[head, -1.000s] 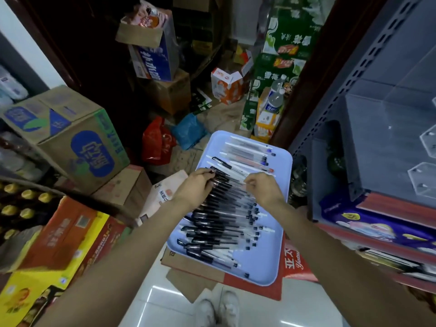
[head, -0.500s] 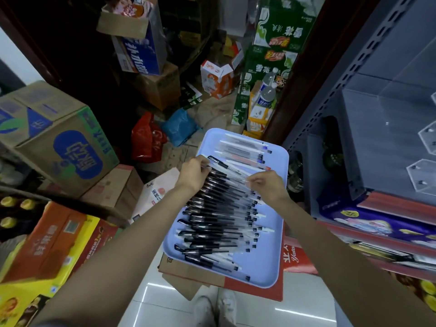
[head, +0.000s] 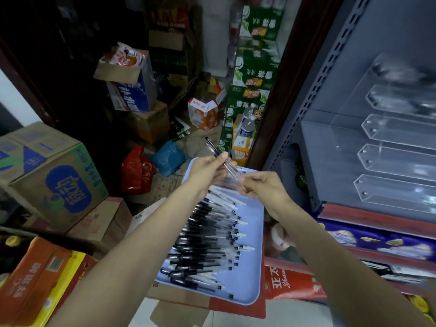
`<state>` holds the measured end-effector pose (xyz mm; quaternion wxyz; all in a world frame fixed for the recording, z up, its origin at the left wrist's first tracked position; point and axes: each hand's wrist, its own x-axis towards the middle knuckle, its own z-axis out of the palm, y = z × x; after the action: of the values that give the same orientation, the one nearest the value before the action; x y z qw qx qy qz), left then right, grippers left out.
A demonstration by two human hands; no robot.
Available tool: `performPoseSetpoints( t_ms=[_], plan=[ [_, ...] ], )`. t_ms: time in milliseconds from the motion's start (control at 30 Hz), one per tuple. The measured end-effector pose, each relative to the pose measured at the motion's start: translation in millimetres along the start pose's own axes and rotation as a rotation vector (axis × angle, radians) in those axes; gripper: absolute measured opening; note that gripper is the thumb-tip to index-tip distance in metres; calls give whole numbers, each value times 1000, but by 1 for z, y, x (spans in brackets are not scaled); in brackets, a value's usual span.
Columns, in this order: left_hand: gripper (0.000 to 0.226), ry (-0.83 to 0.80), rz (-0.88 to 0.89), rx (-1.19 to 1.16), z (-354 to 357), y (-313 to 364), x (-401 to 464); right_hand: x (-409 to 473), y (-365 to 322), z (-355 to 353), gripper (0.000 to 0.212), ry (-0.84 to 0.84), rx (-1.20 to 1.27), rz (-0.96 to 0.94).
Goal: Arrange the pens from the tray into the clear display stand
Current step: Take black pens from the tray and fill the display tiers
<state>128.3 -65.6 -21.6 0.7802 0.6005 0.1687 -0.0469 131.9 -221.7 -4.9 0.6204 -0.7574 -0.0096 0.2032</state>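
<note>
Low centre, slim black-and-clear pens (head: 207, 241) lie crosswise on a smooth pale-blue tray (head: 253, 274). Above it both hands pinch a few pens (head: 220, 159), left hand (head: 207, 168), right hand (head: 264, 186), tips slanting upper left. Right, clear acrylic stand (head: 398, 156).

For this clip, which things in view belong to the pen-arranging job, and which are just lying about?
Part of the job:
- pens held up, gripped by the left hand and right hand
- pens left on the tray
- blue tray
- clear display stand

Lying about:
- cardboard boxes
- red bag
- blue bag
- water bottles
</note>
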Motion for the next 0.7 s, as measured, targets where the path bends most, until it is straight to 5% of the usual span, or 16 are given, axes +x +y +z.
performPoseSetpoints(
  t_ms=[133, 300, 433, 700],
  plan=[
    [24, -26, 220, 218, 46, 33, -8, -23, -37, -42, 4, 92, -164, -129],
    [35, -286, 486, 715, 138, 71, -34, -50, -75, -129, 26, 230, -1, -316],
    [32, -379, 614, 822, 220, 86, -40, -71, -77, -212, 13, 287, 198, -421],
    [10, -203, 701, 768, 346, 93, -33, -93, -80, -391, 13, 395, 315, -523]
  ],
)
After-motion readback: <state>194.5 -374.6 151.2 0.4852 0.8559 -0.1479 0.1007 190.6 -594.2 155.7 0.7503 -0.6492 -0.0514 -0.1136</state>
